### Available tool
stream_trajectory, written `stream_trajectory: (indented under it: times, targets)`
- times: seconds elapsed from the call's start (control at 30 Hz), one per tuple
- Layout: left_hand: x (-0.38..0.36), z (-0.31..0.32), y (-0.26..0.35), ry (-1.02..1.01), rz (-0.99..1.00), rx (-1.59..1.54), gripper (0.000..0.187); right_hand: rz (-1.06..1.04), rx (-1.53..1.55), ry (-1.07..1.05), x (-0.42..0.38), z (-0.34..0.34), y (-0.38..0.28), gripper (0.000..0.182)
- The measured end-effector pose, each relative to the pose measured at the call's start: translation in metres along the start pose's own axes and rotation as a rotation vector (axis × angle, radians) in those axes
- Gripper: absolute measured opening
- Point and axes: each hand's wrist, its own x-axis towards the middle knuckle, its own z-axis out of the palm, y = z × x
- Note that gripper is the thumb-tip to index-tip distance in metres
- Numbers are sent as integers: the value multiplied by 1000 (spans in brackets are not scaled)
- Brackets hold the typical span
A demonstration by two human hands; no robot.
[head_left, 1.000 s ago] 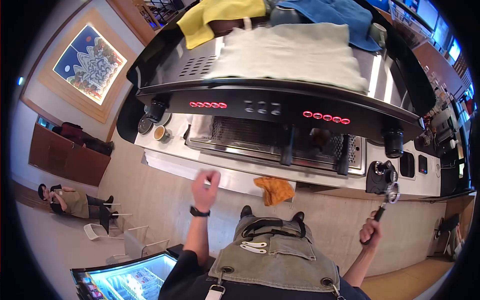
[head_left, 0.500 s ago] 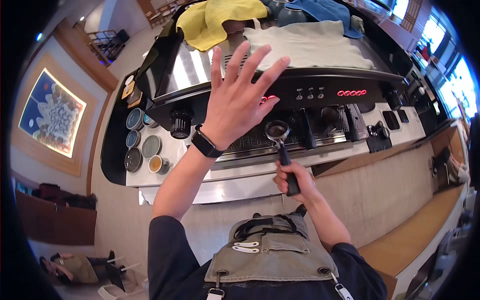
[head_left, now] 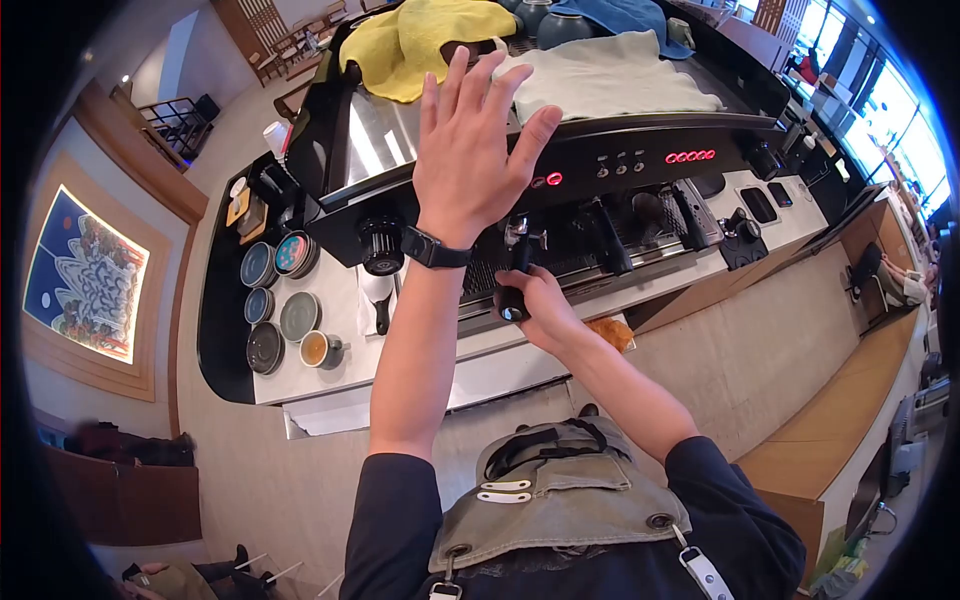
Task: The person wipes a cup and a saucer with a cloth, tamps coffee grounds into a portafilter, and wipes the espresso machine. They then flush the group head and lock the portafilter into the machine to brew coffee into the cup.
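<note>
My left hand (head_left: 470,160), a dark watch (head_left: 436,247) on its wrist, is open with fingers spread, at the front top edge of the black espresso machine (head_left: 640,150). In my right hand (head_left: 543,308) is the black handle of a portafilter (head_left: 511,303), my fingers wrapped round it. The portafilter's metal head is up under the left side of the machine, partly hidden behind the handle. Another portafilter (head_left: 608,238) is fixed in the machine to the right. Red-lit buttons (head_left: 554,179) glow just right of my left hand.
On the white counter at left stand a cup of coffee (head_left: 318,349) and several dark saucers (head_left: 299,317). A yellow cloth (head_left: 425,40), a pale cloth (head_left: 620,80) and a blue cloth (head_left: 625,20) lie on the machine's top. A tamper (head_left: 742,228) stands at right.
My right hand has raised the portafilter from in front of the machine, up and left to its underside. My left hand stays spread at the machine's top edge. The view has shifted slightly.
</note>
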Motion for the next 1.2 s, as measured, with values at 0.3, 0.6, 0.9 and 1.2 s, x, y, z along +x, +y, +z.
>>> stream_trajectory:
  times: [0.3, 0.6, 0.9, 1.2]
  targets:
    - [-1, 0, 0, -9, -20, -24, 58, 49, 266, -39, 3, 2, -10, 13]
    - [-1, -3, 3, -3, -28, -53, 54, 226, 1119, -324, 14, -24, -3, 17]
    - [-1, -3, 3, -19, -23, -59, 51, 204, 1069, -197, 30, 14, 10, 22]
    - [-1, -4, 4, -33, -27, -59, 50, 216, 659, -288, 8, -37, 28, 24]
